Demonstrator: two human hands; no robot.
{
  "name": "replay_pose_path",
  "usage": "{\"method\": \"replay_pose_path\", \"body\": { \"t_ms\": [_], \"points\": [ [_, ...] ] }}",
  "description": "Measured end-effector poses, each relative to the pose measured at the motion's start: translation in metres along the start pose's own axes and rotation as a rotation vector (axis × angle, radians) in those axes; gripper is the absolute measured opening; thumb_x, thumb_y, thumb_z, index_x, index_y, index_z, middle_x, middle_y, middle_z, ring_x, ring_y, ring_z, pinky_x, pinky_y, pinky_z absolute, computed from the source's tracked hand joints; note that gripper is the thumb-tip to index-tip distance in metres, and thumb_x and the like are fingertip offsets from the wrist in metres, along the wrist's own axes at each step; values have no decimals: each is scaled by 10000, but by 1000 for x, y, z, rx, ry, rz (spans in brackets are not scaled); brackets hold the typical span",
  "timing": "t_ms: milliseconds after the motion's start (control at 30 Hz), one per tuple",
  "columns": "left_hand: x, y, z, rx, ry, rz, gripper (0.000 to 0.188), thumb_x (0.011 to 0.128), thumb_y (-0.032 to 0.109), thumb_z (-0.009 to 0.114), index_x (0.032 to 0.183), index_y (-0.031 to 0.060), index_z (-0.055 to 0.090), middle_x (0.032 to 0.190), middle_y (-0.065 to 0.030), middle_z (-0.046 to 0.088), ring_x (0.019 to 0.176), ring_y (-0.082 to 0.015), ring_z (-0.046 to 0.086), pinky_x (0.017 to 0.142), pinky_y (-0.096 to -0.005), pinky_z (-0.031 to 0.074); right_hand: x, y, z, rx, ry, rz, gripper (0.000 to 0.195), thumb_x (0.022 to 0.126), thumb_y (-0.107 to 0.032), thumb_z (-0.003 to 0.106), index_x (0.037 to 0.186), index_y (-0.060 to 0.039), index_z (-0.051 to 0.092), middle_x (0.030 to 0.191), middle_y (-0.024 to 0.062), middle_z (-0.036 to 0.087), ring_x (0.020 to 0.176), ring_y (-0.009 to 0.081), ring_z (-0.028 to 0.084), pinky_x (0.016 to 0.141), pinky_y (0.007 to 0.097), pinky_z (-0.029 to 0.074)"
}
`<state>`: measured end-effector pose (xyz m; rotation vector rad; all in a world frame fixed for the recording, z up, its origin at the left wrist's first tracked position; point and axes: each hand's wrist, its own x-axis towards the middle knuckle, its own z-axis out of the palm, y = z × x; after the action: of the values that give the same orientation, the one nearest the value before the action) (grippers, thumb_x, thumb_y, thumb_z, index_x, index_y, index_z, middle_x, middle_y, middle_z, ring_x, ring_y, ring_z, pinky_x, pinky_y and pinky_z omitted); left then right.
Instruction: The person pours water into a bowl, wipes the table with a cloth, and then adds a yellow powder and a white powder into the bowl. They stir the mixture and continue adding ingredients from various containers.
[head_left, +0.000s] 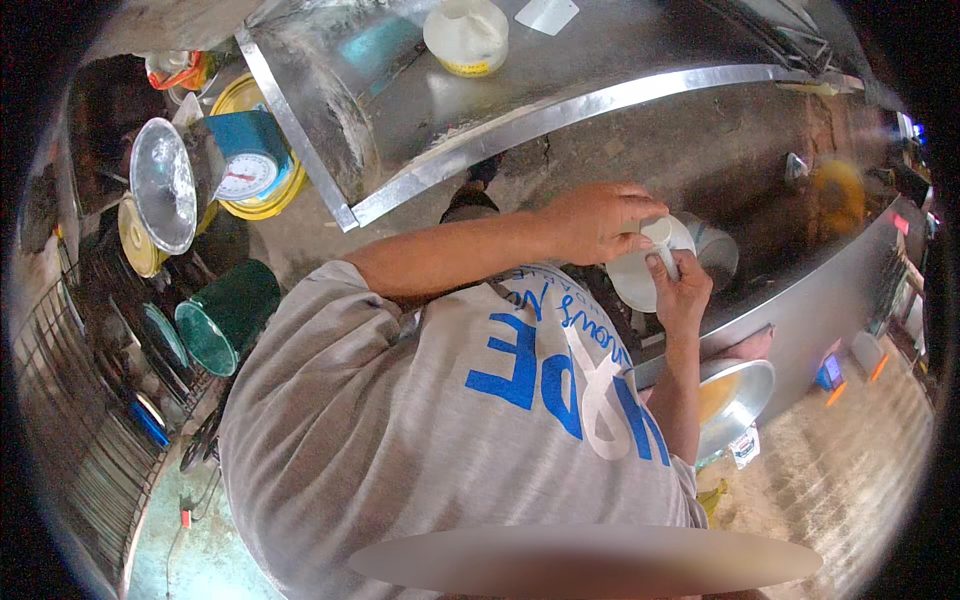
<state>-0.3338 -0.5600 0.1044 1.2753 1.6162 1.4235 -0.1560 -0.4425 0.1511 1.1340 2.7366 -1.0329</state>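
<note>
A white plastic jug with a round neck is held in front of my torso. My right hand is closed around its handle. From the other side, the thumb and fingers of my left hand grip the round top of the neck; whether a cap sits on it is hard to tell. Just beyond the jug is a translucent plastic container, partly hidden by the jug and my right hand.
A metal-edged worktable holds another white jug. To the left stand a dial scale, a metal bowl, a green bucket and a wire rack. At right, a metal basin holds something yellowish beside a steel counter.
</note>
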Motion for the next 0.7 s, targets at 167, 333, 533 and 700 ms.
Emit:
{"method": "replay_pose_path", "body": {
  "t_ms": [167,333,533,700],
  "points": [
    [29,-3,-49,119,-241,-319,394,806,354,676,1072,65,643,931,-156,605,871,-330,589,775,-432,478,38,-25,24,-34,-26,-57,180,757,-132,732,851,-16,633,762,148,639,662,267,624,607,342,478],
    [28,-42,-56,68,-248,-218,355,792,342,681,1034,84,651,1038,-159,588,1001,-324,569,868,-405,468,69,-34,35,8,-158,-58,168,758,-118,733,838,-9,634,732,129,629,644,222,599,599,322,469],
    [22,-59,-69,5,-42,-11,384,788,291,675,1111,90,626,1105,-148,571,1060,-322,556,909,-402,461,87,-35,55,74,-172,40,148,776,-105,727,829,-6,630,669,85,604,606,116,531,569,283,440],
    [33,-54,-99,-22,-265,-428,440,780,217,677,1194,103,579,1167,-127,558,1102,-317,537,939,-410,447,100,-44,60,54,-262,95,168,760,-112,733,847,-14,629,738,132,636,617,224,593,599,318,476]
  ]
}}
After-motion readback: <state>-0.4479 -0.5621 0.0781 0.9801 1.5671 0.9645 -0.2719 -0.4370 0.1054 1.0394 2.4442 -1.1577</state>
